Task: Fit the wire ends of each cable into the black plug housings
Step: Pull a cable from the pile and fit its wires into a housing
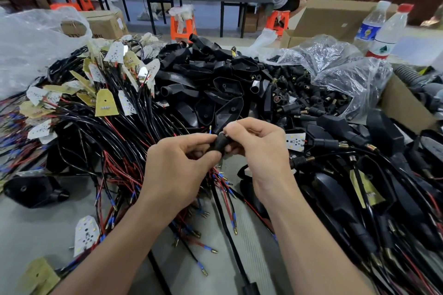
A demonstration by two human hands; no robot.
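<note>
Above the middle of the bench (28,227), a little in from its near edge, one black plug housing (219,144) is pinched at both ends. The left hand (182,165) closes its grip on the lower end between forefinger and thumb, and the right hand (260,148) closes curled fingers on the upper end. A blue-sleeved wire end (210,129) stands up just beside the left forefinger (whether that grip also holds its wire is hidden). The housing looks like light, rigid, smooth moulded plastic, likely to twist under a fingertip pinch, so holding it round the body seems wise. The thin wire should bend readily; gripping it close behind the tip would probably stop it buckling when pushed in.
</note>
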